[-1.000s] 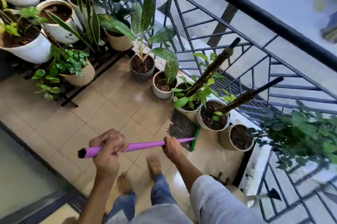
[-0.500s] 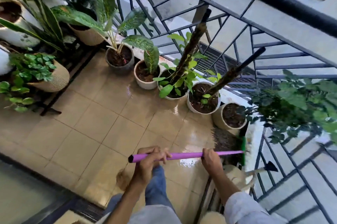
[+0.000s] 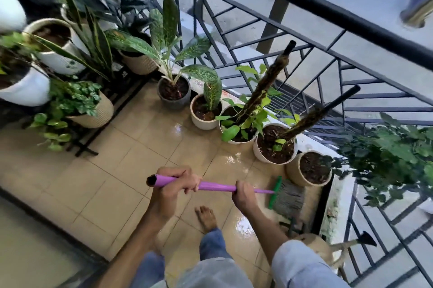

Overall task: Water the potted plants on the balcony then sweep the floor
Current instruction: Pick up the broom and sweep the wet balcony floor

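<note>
I hold a broom with a purple handle [image 3: 215, 186] and a green-backed head [image 3: 284, 195] of dark bristles. My left hand [image 3: 174, 184] grips the handle near its top end. My right hand [image 3: 243, 196] grips it lower down, close to the head. The bristles rest on the wet tan tile floor [image 3: 121, 184], just in front of the tan pot [image 3: 309, 169] at the right end of a row of potted plants [image 3: 275, 145] along the railing. More pots [image 3: 93, 109] stand on a rack at the left.
A black metal railing [image 3: 328, 16] runs behind the pots. A beige watering can [image 3: 328, 252] with a black spout sits at the lower right beside my leg. My bare foot [image 3: 206, 217] stands on the tiles. A leafy bush [image 3: 393, 154] overhangs on the right.
The broom head has swept right along the floor, from the middle pots to the end pot. Both hands kept their grip on the handle. The view shifted with my head.
</note>
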Action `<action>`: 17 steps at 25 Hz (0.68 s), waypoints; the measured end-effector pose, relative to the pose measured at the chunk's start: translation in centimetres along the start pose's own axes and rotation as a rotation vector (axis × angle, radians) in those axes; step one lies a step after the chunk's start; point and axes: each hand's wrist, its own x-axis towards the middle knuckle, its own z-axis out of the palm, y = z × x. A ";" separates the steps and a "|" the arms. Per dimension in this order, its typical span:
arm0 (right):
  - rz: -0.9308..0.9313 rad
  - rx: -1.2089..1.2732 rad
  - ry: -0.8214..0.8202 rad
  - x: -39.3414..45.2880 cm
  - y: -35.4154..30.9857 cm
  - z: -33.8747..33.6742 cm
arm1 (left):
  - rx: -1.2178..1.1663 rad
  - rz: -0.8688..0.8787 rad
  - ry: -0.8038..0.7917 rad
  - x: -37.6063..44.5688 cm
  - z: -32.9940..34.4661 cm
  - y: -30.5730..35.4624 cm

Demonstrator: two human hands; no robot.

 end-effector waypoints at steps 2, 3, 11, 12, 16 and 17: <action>-0.075 0.005 -0.012 0.3 -6.8 0.3 | 0.025 0.060 0.081 -1.7 -5.6 2.2; -0.105 0.008 -0.011 0.4 -9.9 0.4 | 0.039 0.087 0.109 -2.5 -8.2 3.2; -0.379 0.035 0.045 -1.5 -41.1 3.0 | 0.088 0.266 0.388 -10.1 -30.3 13.8; -0.431 0.034 0.058 -1.9 -44.7 3.4 | 0.101 0.301 0.417 -11.1 -32.6 14.8; -0.572 0.021 0.072 -3.6 -55.4 4.5 | 0.097 0.403 0.431 -14.5 -40.6 17.6; -0.591 -0.019 0.080 -3.9 -56.9 4.5 | 0.076 0.419 0.429 -15.0 -42.2 17.9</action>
